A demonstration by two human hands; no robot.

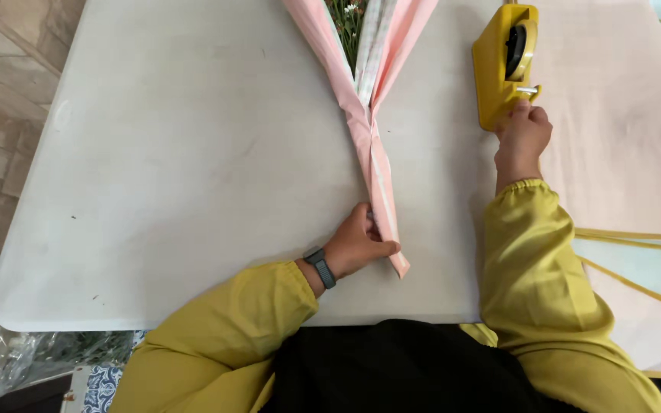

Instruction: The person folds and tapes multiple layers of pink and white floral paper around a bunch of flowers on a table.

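Now left hand (357, 243) pinches the pink wrapped bouquet (372, 115); right hand (522, 134) grips the yellow tape dispenser (499, 65).

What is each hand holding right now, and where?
Left hand grips the wrapped bouquet near its narrow bottom end. Right hand touches the yellow tape dispenser at its front.

A pale grey worktop (177, 153) with rounded corners fills most of the view, its surface lightly scuffed and speckled. Soft, even light falls on it, with faint shadows only. To the left lies a floor (1, 92) of grey-brown tiles set in a staggered pattern. Below the worktop's near left corner sits crumpled clear plastic wrap (17, 359) with green stems inside, and beside it a blue-and-white patterned piece (101, 388).
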